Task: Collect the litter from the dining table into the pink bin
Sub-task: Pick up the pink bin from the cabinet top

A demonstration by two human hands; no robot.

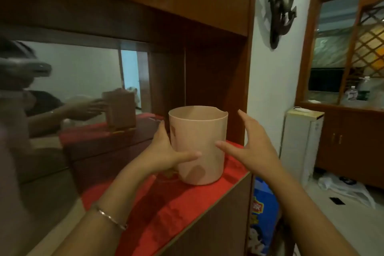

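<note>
Left hand point(166, 151) cups the pink bin point(198, 145) on the red cloth point(176, 203), right hand point(252, 147) spread beside it, empty — a one-sided lift could tip it

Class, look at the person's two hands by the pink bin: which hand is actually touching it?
The left hand, the one with the bracelet: its thumb lies across the pink bin. The right hand is spread open beside the bin, apparently just short of touching.

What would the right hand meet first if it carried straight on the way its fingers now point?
Most likely the pink bin: the open right hand points left and slightly forward at its right wall, with a small gap showing. Depth is unclear, so the fingers might brush past its near side.
</note>
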